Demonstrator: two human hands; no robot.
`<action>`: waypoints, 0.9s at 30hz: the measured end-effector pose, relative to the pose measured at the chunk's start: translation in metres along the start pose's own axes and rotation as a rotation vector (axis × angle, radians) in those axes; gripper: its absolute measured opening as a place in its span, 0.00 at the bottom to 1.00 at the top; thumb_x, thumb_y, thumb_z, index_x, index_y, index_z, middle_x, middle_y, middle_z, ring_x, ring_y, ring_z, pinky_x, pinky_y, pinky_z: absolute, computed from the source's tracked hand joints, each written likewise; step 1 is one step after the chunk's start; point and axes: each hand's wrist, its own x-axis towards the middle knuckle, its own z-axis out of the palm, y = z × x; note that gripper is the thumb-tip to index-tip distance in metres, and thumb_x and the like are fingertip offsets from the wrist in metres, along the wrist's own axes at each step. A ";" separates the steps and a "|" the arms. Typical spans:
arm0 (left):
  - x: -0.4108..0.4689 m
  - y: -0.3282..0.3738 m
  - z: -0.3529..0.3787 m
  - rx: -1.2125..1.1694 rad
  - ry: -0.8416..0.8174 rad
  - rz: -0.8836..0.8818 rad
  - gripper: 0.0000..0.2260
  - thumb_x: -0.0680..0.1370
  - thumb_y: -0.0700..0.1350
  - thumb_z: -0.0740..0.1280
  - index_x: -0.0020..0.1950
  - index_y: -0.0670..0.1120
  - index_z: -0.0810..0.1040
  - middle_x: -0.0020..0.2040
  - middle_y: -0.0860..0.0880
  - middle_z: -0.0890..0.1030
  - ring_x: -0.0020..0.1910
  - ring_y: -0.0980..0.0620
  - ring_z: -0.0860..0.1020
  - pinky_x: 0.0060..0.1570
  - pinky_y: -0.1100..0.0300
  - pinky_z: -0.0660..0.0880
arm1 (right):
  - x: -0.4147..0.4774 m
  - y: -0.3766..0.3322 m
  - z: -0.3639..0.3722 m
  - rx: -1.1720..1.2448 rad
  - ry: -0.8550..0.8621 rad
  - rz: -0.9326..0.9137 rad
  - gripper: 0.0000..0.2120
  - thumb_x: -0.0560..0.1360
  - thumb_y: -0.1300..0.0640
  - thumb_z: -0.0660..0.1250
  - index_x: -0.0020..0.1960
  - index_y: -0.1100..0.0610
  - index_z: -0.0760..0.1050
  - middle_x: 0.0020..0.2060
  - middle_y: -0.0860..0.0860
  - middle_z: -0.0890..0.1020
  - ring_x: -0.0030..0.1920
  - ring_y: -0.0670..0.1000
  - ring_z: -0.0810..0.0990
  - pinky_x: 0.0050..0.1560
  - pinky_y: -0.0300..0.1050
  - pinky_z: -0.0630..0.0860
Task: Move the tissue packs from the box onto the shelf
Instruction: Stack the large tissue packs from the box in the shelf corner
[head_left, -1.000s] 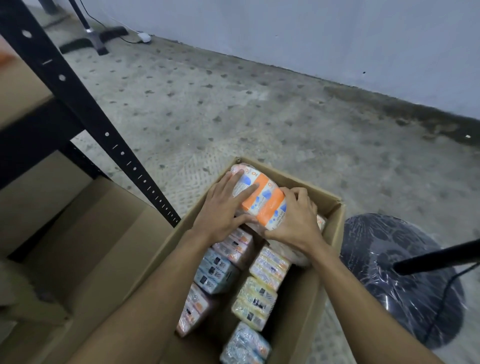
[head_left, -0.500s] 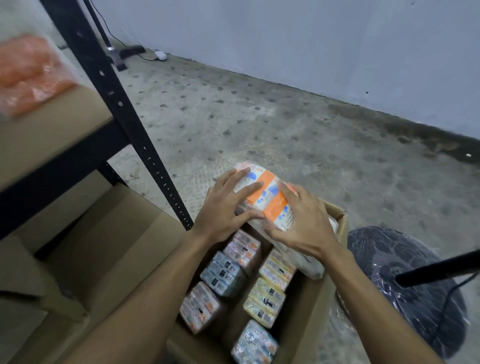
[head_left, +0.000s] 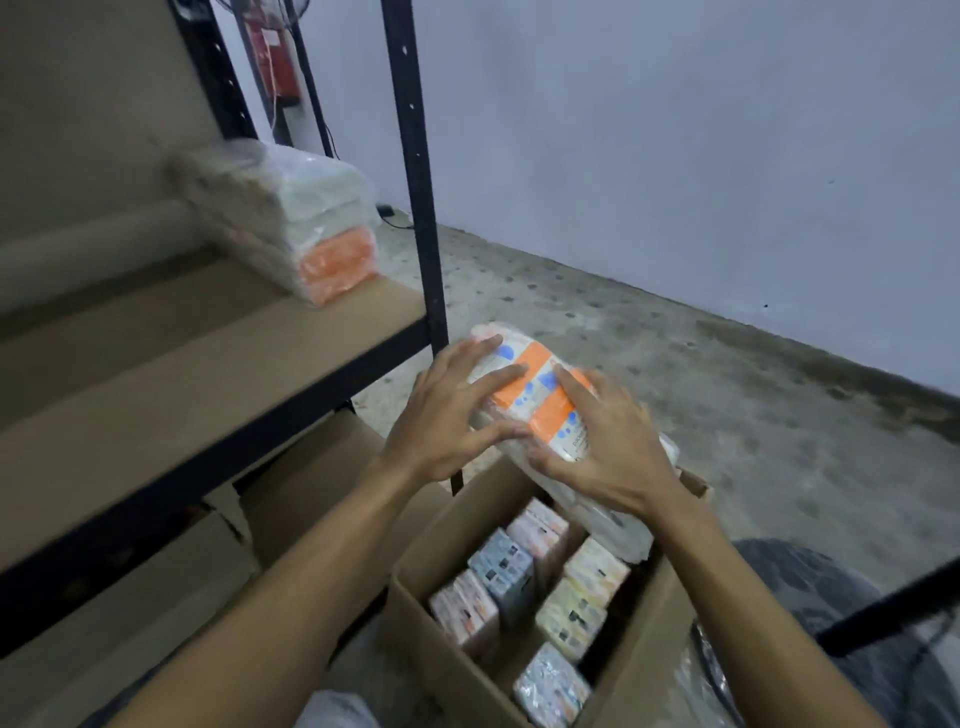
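Note:
I hold a plastic-wrapped tissue pack (head_left: 535, 387) with white and orange bands between both hands, above the far end of the open cardboard box (head_left: 441, 639). My left hand (head_left: 452, 415) grips its left side and my right hand (head_left: 608, 447) presses on its right side. Several smaller tissue packs (head_left: 524, 587) stand on end inside the box. To the left is the brown shelf board (head_left: 208, 374), and one wrapped tissue pack (head_left: 306, 223) lies on it near the black upright post (head_left: 415, 171).
Cardboard boxes (head_left: 311, 483) sit under the shelf. A dark round fan base (head_left: 831, 634) with a black pole stands right of the box. The speckled concrete floor (head_left: 727, 405) runs to a pale wall. A red fire extinguisher (head_left: 272, 52) hangs behind the shelf.
Both hands have lifted the tissue pack up out of the box and toward the left. The view has swung left, so the shelf board and the pack lying on it now show.

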 end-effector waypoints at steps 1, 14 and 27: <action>-0.004 0.002 -0.016 0.014 0.021 0.004 0.30 0.71 0.70 0.61 0.71 0.62 0.68 0.76 0.56 0.60 0.76 0.54 0.54 0.71 0.44 0.61 | 0.001 -0.013 -0.007 -0.002 0.016 -0.019 0.46 0.64 0.22 0.53 0.75 0.44 0.55 0.69 0.51 0.66 0.66 0.55 0.68 0.66 0.57 0.67; -0.089 -0.043 -0.189 0.207 0.188 -0.102 0.29 0.72 0.70 0.60 0.72 0.62 0.66 0.77 0.57 0.60 0.76 0.55 0.54 0.71 0.42 0.61 | 0.036 -0.193 -0.035 0.048 0.019 -0.292 0.45 0.64 0.24 0.58 0.74 0.43 0.56 0.71 0.50 0.64 0.67 0.55 0.67 0.66 0.57 0.65; -0.150 -0.134 -0.260 0.228 0.155 -0.343 0.30 0.72 0.69 0.58 0.73 0.64 0.64 0.76 0.56 0.62 0.75 0.53 0.59 0.74 0.50 0.56 | 0.088 -0.324 -0.003 0.011 -0.218 -0.351 0.45 0.64 0.27 0.65 0.74 0.45 0.58 0.68 0.56 0.67 0.66 0.60 0.68 0.65 0.57 0.66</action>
